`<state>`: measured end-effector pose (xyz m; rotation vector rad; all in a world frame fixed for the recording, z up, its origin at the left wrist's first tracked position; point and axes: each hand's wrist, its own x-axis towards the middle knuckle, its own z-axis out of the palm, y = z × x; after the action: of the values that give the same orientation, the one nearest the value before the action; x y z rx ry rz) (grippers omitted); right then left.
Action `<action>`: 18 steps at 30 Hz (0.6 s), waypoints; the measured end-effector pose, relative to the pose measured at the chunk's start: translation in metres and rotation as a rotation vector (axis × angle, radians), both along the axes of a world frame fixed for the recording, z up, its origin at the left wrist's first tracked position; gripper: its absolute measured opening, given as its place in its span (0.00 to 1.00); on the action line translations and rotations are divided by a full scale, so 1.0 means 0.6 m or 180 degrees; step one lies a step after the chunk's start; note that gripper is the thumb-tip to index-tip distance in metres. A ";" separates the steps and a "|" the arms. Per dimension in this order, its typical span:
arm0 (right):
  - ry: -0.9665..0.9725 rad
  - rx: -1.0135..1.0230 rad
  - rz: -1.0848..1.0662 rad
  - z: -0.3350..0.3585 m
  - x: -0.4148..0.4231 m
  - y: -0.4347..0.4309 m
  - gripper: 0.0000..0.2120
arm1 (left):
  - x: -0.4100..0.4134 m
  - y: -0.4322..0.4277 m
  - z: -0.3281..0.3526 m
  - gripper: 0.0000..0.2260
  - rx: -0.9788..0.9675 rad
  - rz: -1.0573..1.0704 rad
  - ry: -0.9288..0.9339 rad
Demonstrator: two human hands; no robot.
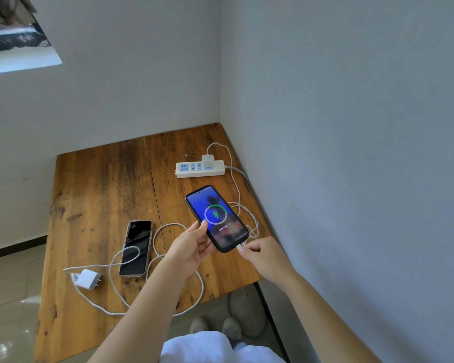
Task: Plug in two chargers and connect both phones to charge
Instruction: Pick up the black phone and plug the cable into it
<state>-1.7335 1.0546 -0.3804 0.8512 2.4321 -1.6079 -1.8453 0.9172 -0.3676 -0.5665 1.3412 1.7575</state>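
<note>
— Why is the lit phone (216, 218) held up off the table (102, 195) like that?

— My guess: the left hand (192, 247) grips its lower left edge to steady it while the right hand (260, 254) pinches the plug (240, 247) at the bottom end. The screen shows a green bolt in a ring, so I judge that one is charging.

— And the cable from it?

— It runs up the right of the frame, in loose loops beside the wall, to a white charger (208, 160) seated in the strip (200, 169) at upper centre. Strip near the corner keeps the cord short, I suppose.

— The other phone?

— The dark phone (136, 248) lies flat at lower left of centre, screen black. A second charger (87, 279) lies on its side just left of it, prongs bare, not plugged in. Its cable (152, 258) loops across that phone and round the table's front edge.

— Is that cable in the dark phone?

— I cannot tell; the left arm covers part of the loop, and the free end is hidden. So I'd call the task about half done.

— Anything else unclear?

— The port itself sits behind the right fingers, and the small text under the ring is too fine to read. The strip's own cord goes off behind the loops at right.
</note>
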 end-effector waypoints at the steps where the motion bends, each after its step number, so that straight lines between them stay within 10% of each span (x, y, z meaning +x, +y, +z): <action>1: -0.0007 0.0003 -0.0004 0.000 0.000 0.000 0.21 | 0.000 0.000 0.000 0.16 -0.0001 0.0001 -0.0001; 18: -0.0074 -0.0030 0.0035 -0.002 -0.001 0.002 0.20 | -0.005 -0.001 -0.009 0.17 0.0033 -0.0013 -0.0012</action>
<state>-1.7344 1.0561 -0.3814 0.8488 2.4075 -1.5953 -1.8481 0.9165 -0.3731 -0.5606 1.3292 1.7582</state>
